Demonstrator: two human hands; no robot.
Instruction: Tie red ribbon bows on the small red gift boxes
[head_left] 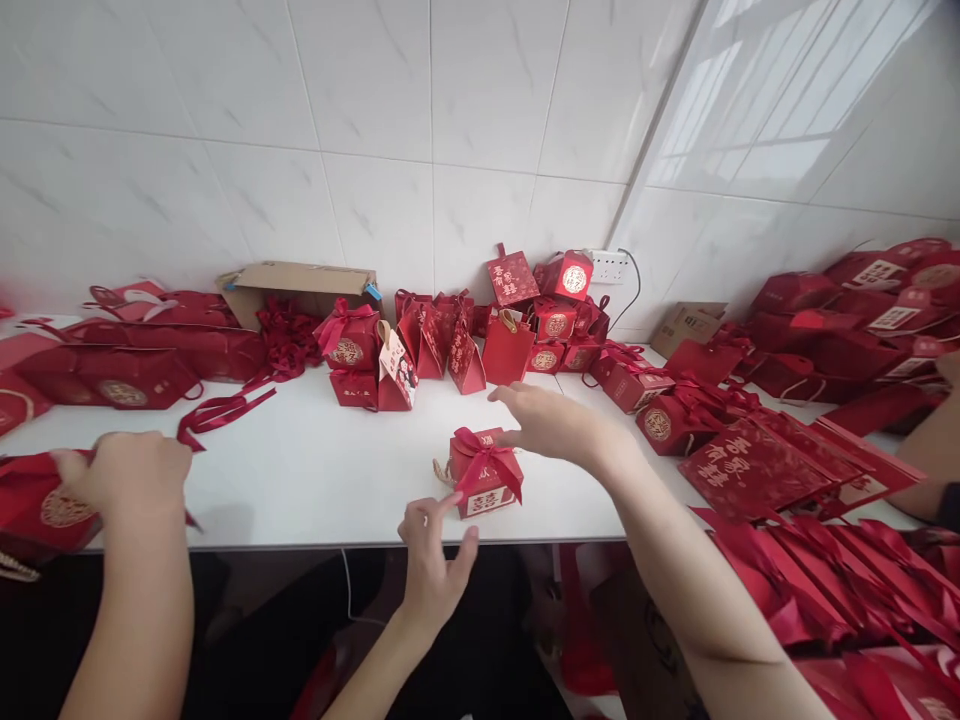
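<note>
A small red gift box with a ribbon bow on top and a twisted cord handle at its left stands on the white table, close to the front edge. My left hand is below and left of it, fingers apart, the index fingertip at the ribbon's lower left end. Whether that fingertip touches the ribbon I cannot tell. Over the far right side of the box, my right hand reaches in from the right with its fingers stretched out and apart. Neither hand grips anything.
At left, a co-worker's hand is on another red box. A cardboard box of loose ribbons, several finished boxes and a power strip line the wall. Red boxes and bags are piled at right.
</note>
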